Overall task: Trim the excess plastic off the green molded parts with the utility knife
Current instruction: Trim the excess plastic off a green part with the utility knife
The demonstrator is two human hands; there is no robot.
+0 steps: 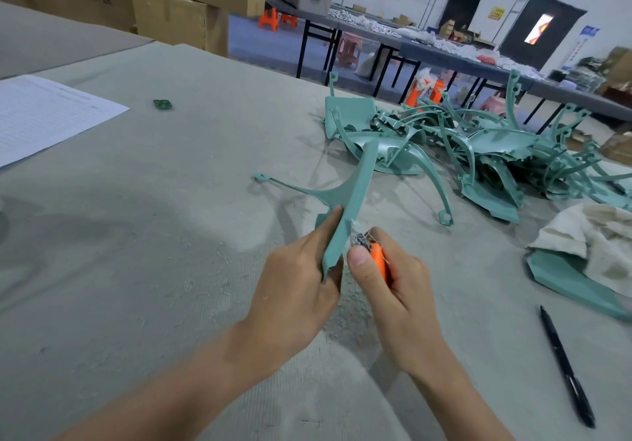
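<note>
Left hand [294, 290] grips a teal-green molded part [352, 197] — curved, thin-armed; right hand [396, 290] clasps the orange utility knife [379, 262] beside it.

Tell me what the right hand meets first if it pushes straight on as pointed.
Likely the edge of the green part: the right hand aims the utility knife up-left at it, apparently touching; the left hand grips beyond.

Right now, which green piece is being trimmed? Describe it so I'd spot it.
On the grey table, look nearer than the pile of green parts. The piece is gripped in the left hand, an orange knife in the right hand at its edge; every other part lies unheld.
</note>
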